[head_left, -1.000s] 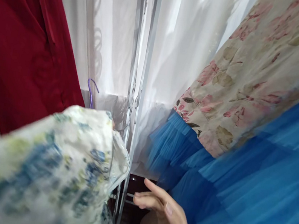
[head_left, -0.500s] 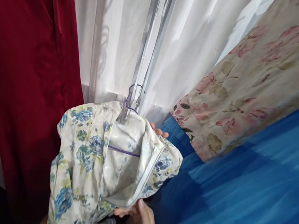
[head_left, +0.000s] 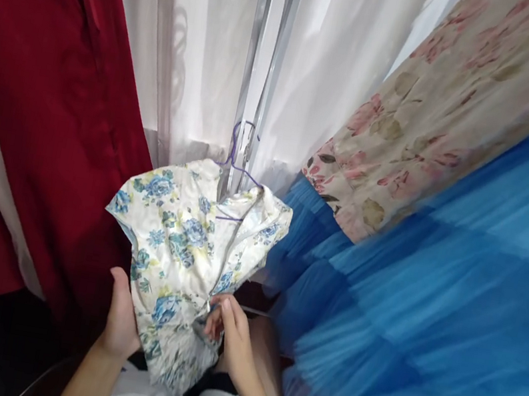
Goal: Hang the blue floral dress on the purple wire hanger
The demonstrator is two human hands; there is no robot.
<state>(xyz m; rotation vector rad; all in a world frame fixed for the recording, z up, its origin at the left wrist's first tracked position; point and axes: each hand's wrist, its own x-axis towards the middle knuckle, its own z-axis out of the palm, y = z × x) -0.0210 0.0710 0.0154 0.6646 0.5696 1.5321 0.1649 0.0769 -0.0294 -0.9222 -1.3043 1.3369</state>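
A white dress [head_left: 178, 231] with blue roses and green leaves hangs on a thin purple hanger [head_left: 233, 145], its opening running down the right of the bodice. At that opening's lower end, my right hand [head_left: 234, 335] pinches the edge near a small pale piece, perhaps a zip pull. My left hand [head_left: 120, 316] lies against the dress's left side, thumb stretched up and away from the cloth. The left fingers are hidden behind the fabric.
The hanger's hook is at a pale metal upright [head_left: 260, 55] before a white curtain [head_left: 215, 34]. A dark red garment [head_left: 49, 88] hangs left. On the right hang a beige floral cloth [head_left: 382, 130] and a layered blue tulle skirt [head_left: 429, 306]. My lap is below.
The dress's gaping opening has narrowed. My left hand has come from behind the dress, where its fingertips showed at upper right, to its left side. My right hand stays at the opening's lower end.
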